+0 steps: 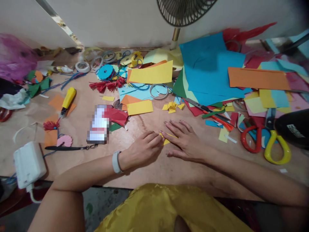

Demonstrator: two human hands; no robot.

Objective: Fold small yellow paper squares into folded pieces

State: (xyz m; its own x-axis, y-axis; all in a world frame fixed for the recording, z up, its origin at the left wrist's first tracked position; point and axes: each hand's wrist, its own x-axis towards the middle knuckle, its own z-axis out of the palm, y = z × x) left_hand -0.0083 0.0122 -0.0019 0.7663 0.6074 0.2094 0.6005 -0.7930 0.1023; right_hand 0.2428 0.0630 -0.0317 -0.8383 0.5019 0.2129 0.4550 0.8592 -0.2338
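Observation:
A small piece of yellow paper (169, 139) lies on the wooden table between my hands, mostly covered by fingers. My left hand (147, 149) pinches its left end, fingers curled together. Over its right part my right hand (183, 138) rests with fingers spread and extended, fingertips touching the paper. Just beyond the hands sits a cluster of small folded yellow paper pieces (172, 106). A yellow paper rectangle (140, 107) lies further left, partly on orange paper.
Red-and-yellow-handled scissors (277, 146) and a box cutter (207, 112) lie at right. Blue sheets (205, 67) are piled behind. A yellow-handled cutter (69, 99), a phone (98, 125) and a white power adapter (30, 164) are at left. A fan (185, 11) stands at the back.

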